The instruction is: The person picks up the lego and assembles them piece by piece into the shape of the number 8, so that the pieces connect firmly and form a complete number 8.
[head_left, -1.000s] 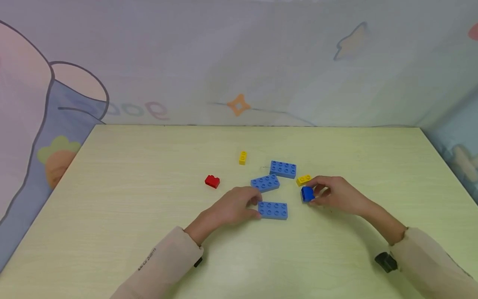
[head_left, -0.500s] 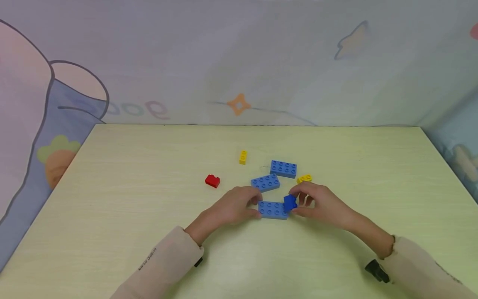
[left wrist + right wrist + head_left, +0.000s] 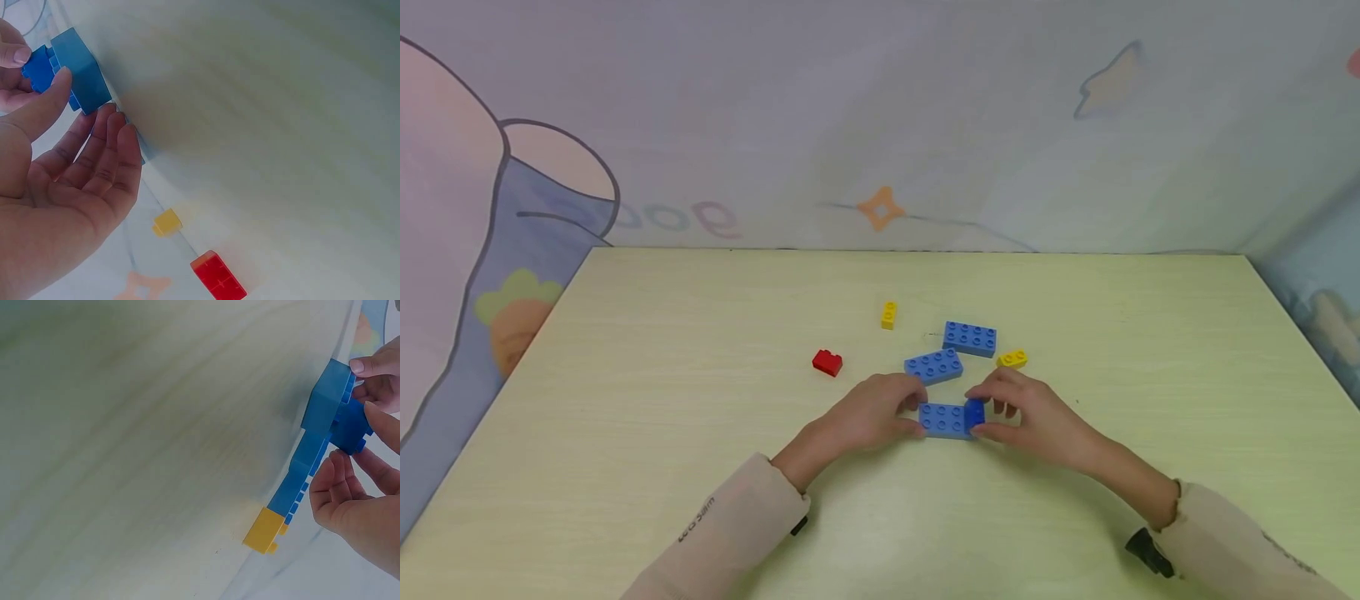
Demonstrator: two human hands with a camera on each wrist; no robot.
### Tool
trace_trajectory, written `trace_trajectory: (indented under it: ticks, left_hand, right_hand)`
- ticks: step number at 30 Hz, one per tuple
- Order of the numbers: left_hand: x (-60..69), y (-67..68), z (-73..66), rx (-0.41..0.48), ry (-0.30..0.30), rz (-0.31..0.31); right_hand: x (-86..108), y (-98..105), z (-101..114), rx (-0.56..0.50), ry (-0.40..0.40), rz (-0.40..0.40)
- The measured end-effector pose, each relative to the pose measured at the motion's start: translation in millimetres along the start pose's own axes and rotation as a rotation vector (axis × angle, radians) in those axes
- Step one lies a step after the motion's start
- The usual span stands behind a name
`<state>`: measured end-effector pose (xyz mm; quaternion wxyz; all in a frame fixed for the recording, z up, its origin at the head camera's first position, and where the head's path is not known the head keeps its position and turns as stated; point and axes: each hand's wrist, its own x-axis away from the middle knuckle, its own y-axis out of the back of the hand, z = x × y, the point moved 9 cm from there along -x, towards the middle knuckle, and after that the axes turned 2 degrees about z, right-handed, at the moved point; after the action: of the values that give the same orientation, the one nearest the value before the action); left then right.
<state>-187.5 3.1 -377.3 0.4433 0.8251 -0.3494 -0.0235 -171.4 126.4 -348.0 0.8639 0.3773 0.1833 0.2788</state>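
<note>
On the table, a light blue eight-stud brick [image 3: 942, 420] is gripped at its left end by my left hand [image 3: 868, 414], thumb in front and fingers behind. My right hand [image 3: 1048, 417] pinches a small dark blue brick [image 3: 975, 413] on top of the light blue brick's right end. In the right wrist view the dark blue brick [image 3: 350, 428] rests against the studs, fingertips on both sides. The left wrist view shows the light blue brick [image 3: 83, 72] under my left thumb, with the dark blue brick [image 3: 39, 69] at its studs.
Two more light blue bricks [image 3: 933, 367] [image 3: 970, 338] lie just behind the hands. A yellow brick [image 3: 1012, 358] is behind the right hand, another yellow brick [image 3: 889, 315] farther back, and a red brick [image 3: 827, 362] to the left. A printed cloth hangs behind the table.
My right hand has carried the dark blue brick left from beside the yellow brick onto the right end of the light blue one. The left hand has stayed in place.
</note>
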Motion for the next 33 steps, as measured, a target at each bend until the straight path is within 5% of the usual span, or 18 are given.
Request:
trace_trajectory:
  ticks: [33]
  left_hand:
    - [1.1,0.2,-0.5,0.003,0.011,0.003]
  right_hand:
    - [-4.2,-4.1,-5.3,-0.031,-0.024,0.026]
